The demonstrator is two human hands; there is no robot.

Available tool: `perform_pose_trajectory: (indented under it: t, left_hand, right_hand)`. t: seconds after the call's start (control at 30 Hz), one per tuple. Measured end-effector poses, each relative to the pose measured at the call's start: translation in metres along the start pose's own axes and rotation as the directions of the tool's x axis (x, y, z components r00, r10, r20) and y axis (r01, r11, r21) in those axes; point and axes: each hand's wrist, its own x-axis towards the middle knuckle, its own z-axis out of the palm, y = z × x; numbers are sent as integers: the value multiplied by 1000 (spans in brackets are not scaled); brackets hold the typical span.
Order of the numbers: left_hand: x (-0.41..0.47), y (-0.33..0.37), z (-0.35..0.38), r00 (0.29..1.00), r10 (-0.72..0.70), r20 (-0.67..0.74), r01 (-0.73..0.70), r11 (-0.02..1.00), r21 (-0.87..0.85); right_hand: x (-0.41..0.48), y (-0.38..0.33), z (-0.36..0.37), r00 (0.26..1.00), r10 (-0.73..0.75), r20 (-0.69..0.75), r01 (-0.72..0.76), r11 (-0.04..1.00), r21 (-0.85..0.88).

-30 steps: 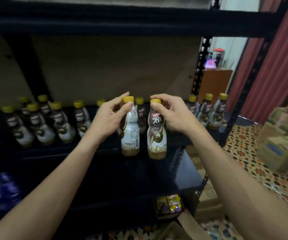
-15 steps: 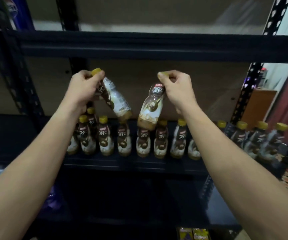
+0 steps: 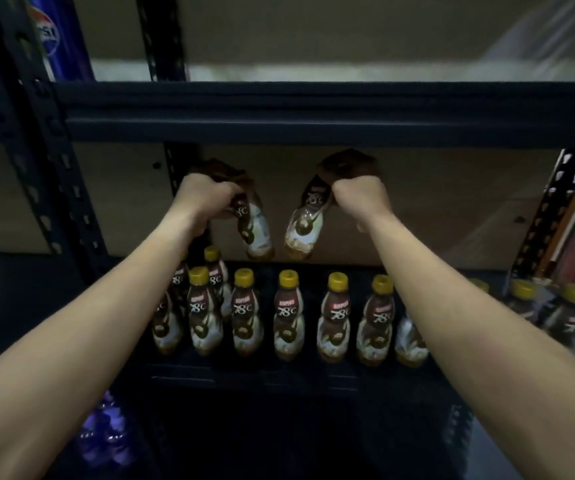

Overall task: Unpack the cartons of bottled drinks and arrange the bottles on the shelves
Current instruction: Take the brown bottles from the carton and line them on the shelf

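Head view: the fingers of the left hand (image 3: 206,195) are curled tight around the top of a coffee bottle (image 3: 255,230), and those of the right hand (image 3: 358,195) are closed the same way on a second bottle (image 3: 305,226). Both bottles hang tilted, bases leaning toward each other, held in the air beneath the upper shelf beam (image 3: 313,116). Below them a row of yellow-capped bottles (image 3: 288,320) stands upright on the dark shelf (image 3: 244,372). More bottles (image 3: 570,313) stand further right, blurred.
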Motion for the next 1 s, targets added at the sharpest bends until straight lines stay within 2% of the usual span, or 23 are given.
perform_pose_trajectory:
  t: [0.13, 0.2, 0.3, 0.37, 0.53, 0.73, 1.0]
  left_hand:
    - [24, -20, 7, 997, 18, 81, -36, 973, 226]
    - [34, -28, 10, 989, 37, 142, -89, 919, 384]
    - [37, -32, 16, 973, 28, 229, -171, 755, 633]
    - [38, -37, 19, 970, -9, 241, -167, 693, 701]
    - [43, -56, 27, 945, -20, 326, -221, 698, 682]
    - [44, -69, 32, 947, -38, 319, -230, 612, 756]
    - [47, -74, 30, 927, -63, 371, -272, 567, 777]
  right_hand:
    - [4, 5, 21, 967, -167, 190, 207, 954, -216]
    - [6, 11, 30, 948, -149, 282, 234, 926, -297]
    - [10, 24, 37, 928, -44, 370, 189, 911, -366]
    - [13, 34, 43, 915, 12, 403, 168, 897, -409]
    - [14, 47, 53, 878, 55, 475, 181, 880, -438]
    - [10, 56, 58, 862, 60, 504, 218, 853, -474]
    - [12, 62, 61, 863, 75, 499, 180, 878, -444]
